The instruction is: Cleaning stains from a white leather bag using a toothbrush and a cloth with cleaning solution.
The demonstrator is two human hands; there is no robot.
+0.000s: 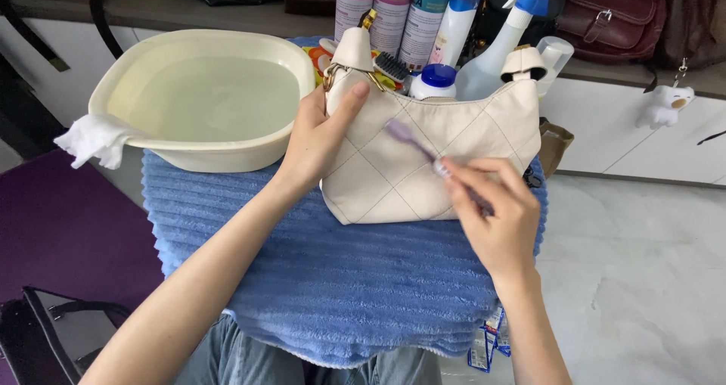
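Head view: the cream quilted bag (423,154) stands on the blue towel (333,279) over the person's lap. The left hand (318,139) clasps its left edge; the right hand (491,211) pinches a purple toothbrush (412,143) against its front. Scrubbing looks midway; the basin (200,97) of water at the towel's far left edge stands apart.

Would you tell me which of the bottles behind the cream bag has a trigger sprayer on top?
It is the clear spray bottle with the blue trigger head, standing toward the right of the group; the tall bottles left of it have no trigger.
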